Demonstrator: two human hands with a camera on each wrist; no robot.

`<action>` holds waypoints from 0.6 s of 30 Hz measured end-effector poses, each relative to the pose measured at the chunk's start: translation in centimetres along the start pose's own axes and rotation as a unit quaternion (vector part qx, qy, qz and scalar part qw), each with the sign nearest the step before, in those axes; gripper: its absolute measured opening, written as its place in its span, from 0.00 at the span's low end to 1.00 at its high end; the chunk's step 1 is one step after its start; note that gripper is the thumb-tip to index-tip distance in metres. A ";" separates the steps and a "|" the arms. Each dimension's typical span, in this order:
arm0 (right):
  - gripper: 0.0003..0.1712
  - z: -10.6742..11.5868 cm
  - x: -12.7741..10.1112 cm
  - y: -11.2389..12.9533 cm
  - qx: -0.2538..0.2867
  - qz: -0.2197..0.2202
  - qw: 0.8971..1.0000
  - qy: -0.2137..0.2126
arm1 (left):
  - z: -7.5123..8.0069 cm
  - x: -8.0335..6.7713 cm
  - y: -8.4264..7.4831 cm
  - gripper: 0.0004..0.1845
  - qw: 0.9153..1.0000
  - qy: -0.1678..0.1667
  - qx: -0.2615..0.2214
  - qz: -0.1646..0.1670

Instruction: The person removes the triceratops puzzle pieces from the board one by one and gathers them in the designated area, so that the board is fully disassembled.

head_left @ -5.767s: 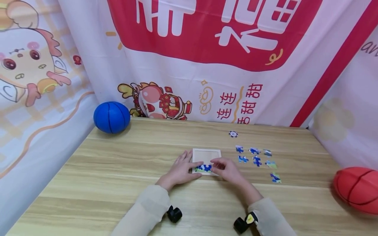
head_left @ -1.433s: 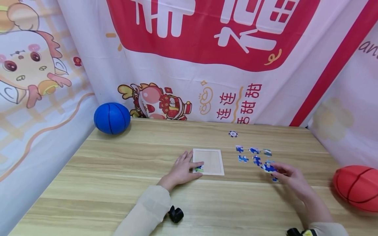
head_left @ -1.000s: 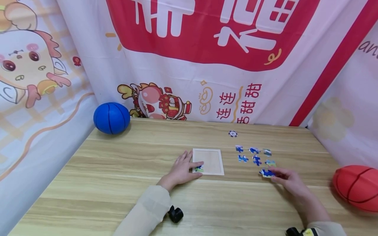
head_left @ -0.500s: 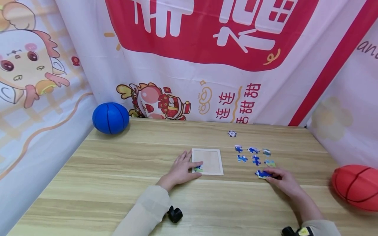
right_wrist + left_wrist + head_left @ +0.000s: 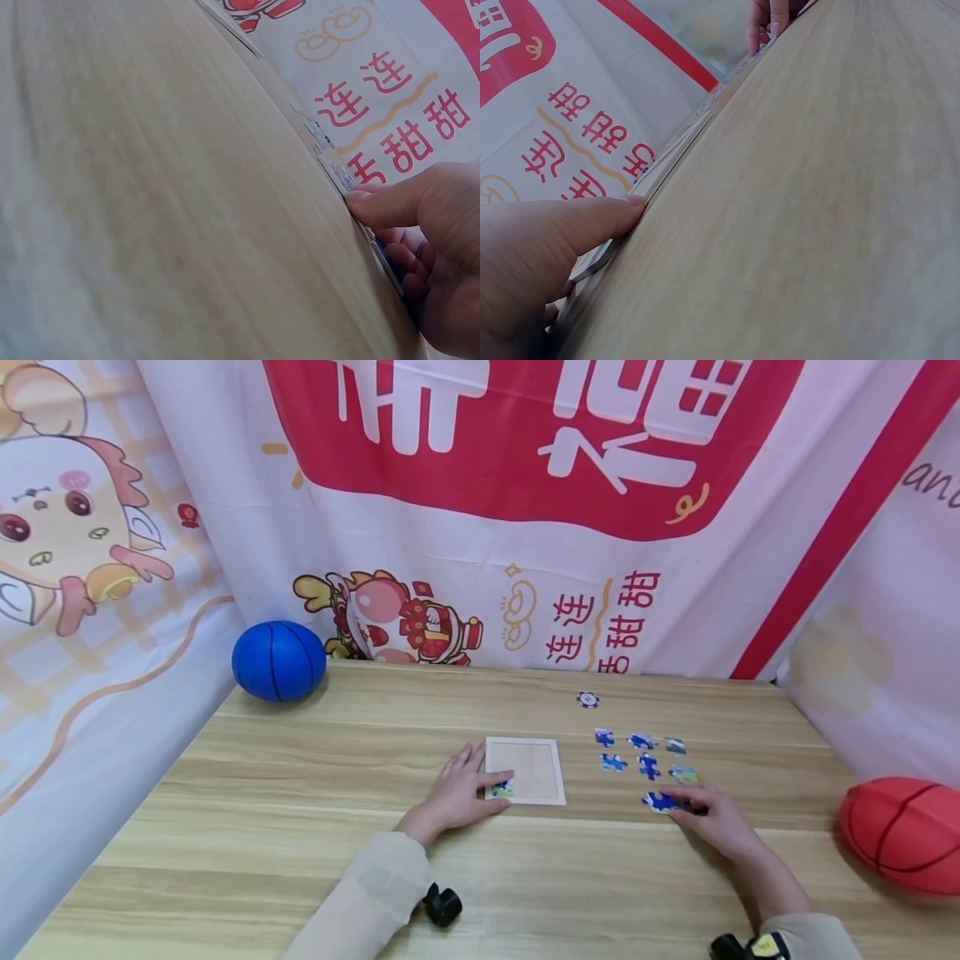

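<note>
A pale square puzzle tray (image 5: 558, 772) lies mid-table, with a green and blue puzzle piece (image 5: 502, 788) in its near left corner. My left hand (image 5: 457, 793) rests along the tray's left side, fingers spread and thumb reaching over that corner piece. In the left wrist view the thumb (image 5: 604, 221) lies at the tray's edge. To the right, my right hand (image 5: 712, 818) pinches a dark blue puzzle piece (image 5: 658, 802) between thumb and fingers, down at the tabletop. Its right part is hidden by the fingers.
Several loose puzzle pieces (image 5: 648, 766) lie in rows just beyond my right hand. A round chip-like disc (image 5: 588, 699) is farther back. A blue ball (image 5: 279, 662) sits at the back left corner, a red ball (image 5: 903, 835) at the right edge. Printed cloth walls surround the table.
My right hand has left the tray with the blue piece, carried it right, lowered it near the loose pieces and slid it slightly left. My left hand has stayed in place.
</note>
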State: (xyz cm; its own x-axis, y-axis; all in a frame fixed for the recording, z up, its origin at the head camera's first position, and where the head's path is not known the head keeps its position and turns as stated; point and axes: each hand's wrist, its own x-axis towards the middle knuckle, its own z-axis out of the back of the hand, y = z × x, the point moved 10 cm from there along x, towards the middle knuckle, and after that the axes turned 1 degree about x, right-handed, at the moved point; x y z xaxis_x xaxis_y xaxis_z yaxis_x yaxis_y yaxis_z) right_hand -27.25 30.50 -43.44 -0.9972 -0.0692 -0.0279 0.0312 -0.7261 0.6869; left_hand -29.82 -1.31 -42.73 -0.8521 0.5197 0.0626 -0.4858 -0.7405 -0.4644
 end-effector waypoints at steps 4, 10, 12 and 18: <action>0.21 -0.1 0.0 -0.1 0.006 -0.018 1.000 0.009 | 0.1 0.0 0.0 0.25 1.000 0.000 0.003 0.000; 0.22 -0.1 0.0 0.1 0.006 -0.022 1.000 0.019 | 0.2 0.0 0.0 0.25 1.000 -0.004 0.000 -0.001; 0.22 -0.2 0.0 0.2 0.008 -0.025 0.999 0.022 | 0.2 0.0 0.0 0.25 1.000 -0.004 0.000 -0.001; 0.22 -0.2 0.0 0.6 0.020 -0.012 0.999 0.029 | 0.2 -0.1 0.0 0.25 1.000 -0.003 0.002 -0.003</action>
State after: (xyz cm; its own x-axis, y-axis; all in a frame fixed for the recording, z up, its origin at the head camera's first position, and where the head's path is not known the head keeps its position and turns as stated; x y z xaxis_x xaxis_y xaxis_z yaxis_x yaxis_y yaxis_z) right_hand -27.20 29.92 -43.21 -0.9919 -0.0929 -0.0863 0.0034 -0.7003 0.7139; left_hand -29.77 -1.40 -42.55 -0.8503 0.5215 0.0708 -0.4917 -0.7392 -0.4603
